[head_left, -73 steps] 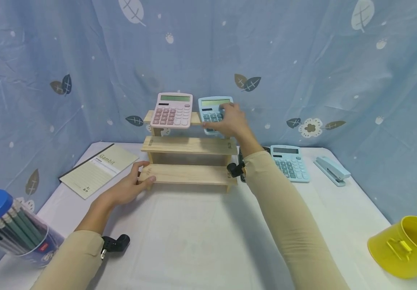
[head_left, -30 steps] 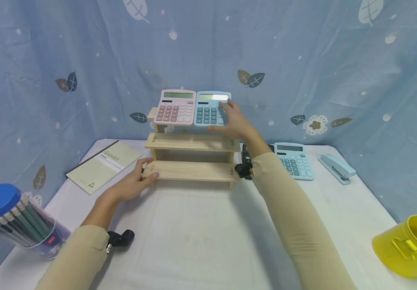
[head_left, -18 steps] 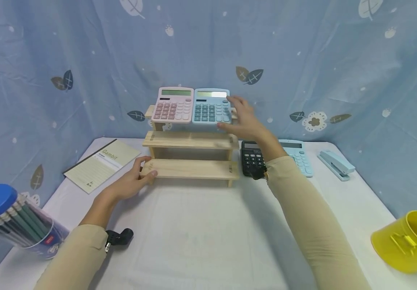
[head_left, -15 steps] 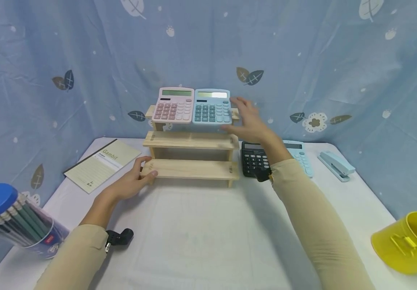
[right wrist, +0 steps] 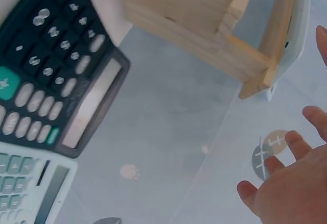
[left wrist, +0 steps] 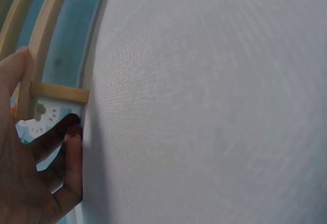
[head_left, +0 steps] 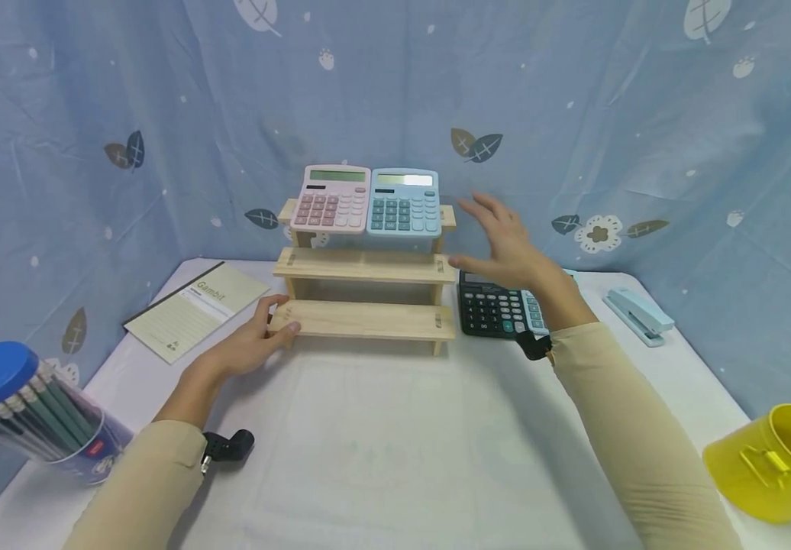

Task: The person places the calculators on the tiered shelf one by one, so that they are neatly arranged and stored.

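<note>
A three-tier wooden shelf (head_left: 364, 263) stands at the back of the white table. On its top tier, a pink calculator (head_left: 330, 200) and a light-blue calculator (head_left: 404, 202) lean side by side. My left hand (head_left: 273, 321) grips the left end of the bottom tier, thumb on top; the left wrist view shows the fingers (left wrist: 71, 147) against the shelf's end (left wrist: 56, 91). My right hand (head_left: 498, 241) hovers open, fingers spread, right of the shelf and above a black calculator (head_left: 492, 309). It touches nothing. In the right wrist view, the right hand (right wrist: 291, 193) is off the shelf (right wrist: 204, 20).
A second light-blue calculator (right wrist: 25, 188) lies beside the black one (right wrist: 56, 76), mostly hidden by my forearm in the head view. A notebook (head_left: 196, 309) lies left of the shelf, a blue-lidded pencil tub (head_left: 17, 412) at front left, a stapler (head_left: 639, 315) at right, a tipped yellow bucket (head_left: 773, 466) at front right.
My right hand has let go of the light-blue calculator on the top tier and drawn back to the right, uncovering the black calculator. The left hand has stayed on the bottom tier.
</note>
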`<state>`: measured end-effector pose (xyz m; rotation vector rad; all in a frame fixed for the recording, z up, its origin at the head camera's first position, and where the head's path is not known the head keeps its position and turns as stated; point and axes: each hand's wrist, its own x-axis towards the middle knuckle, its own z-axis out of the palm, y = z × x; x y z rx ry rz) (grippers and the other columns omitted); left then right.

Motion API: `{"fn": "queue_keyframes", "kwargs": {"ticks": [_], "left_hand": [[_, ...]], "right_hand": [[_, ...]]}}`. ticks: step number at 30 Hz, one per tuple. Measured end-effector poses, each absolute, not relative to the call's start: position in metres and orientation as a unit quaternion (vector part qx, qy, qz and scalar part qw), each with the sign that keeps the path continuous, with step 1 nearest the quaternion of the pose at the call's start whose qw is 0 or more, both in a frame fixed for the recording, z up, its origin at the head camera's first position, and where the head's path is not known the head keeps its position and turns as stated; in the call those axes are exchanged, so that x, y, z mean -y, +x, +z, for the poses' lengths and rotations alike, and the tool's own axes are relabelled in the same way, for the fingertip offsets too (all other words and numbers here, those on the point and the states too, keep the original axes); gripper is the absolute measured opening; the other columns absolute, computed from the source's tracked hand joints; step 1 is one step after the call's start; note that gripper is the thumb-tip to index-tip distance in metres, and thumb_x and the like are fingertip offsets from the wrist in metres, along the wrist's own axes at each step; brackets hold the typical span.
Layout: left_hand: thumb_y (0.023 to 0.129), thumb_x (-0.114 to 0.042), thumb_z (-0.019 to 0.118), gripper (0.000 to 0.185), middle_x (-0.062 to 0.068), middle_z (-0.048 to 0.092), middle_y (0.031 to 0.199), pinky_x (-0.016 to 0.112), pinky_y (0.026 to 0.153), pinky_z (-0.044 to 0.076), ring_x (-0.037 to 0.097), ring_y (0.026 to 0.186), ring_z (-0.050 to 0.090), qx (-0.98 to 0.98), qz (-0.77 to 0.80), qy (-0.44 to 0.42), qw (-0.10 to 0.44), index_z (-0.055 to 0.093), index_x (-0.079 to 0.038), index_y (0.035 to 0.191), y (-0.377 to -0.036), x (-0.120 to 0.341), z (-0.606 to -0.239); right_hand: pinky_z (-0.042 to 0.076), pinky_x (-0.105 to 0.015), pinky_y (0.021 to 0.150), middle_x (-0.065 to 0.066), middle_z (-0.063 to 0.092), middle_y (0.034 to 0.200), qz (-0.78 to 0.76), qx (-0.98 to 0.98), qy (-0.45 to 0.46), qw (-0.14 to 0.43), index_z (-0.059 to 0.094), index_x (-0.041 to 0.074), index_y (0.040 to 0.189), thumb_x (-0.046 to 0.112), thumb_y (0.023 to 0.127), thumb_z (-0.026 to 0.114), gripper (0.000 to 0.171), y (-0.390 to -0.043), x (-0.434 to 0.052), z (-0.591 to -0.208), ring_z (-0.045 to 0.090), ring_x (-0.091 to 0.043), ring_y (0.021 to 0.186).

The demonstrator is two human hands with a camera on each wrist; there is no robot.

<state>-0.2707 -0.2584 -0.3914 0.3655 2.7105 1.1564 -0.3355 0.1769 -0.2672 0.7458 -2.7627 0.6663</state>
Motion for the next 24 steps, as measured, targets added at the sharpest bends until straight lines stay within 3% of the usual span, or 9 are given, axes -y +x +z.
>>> {"fn": "queue_keyframes", "kwargs": {"ticks": [12, 24], "left_hand": [[0.108, -0.051, 0.046, 0.073, 0.039, 0.044, 0.146, 0.064, 0.111, 0.035, 0.05, 0.136, 0.047, -0.91, 0.383, 0.13, 0.088, 0.007, -0.018, 0.159, -0.271, 0.259, -0.388], [0.107, -0.051, 0.048, 0.074, 0.039, 0.045, 0.146, 0.064, 0.11, 0.036, 0.049, 0.136, 0.048, -0.907, 0.39, 0.125, 0.093, 0.007, -0.019, 0.159, -0.27, 0.26, -0.391]], "right_hand": [[0.011, -0.08, 0.112, -0.007, 0.007, 0.172, 0.231, 0.932, 0.258, 0.106, 0.024, 0.029, 0.164, 0.041, 0.093, 0.076, 0.089, -0.321, -0.199, -0.28, 0.008, -0.044, 0.155], [0.009, -0.081, 0.11, -0.012, 0.009, 0.172, 0.223, 0.941, 0.236, 0.093, 0.027, 0.02, 0.163, 0.04, 0.093, 0.075, 0.087, -0.311, -0.221, -0.288, 0.009, -0.05, 0.153]]}}
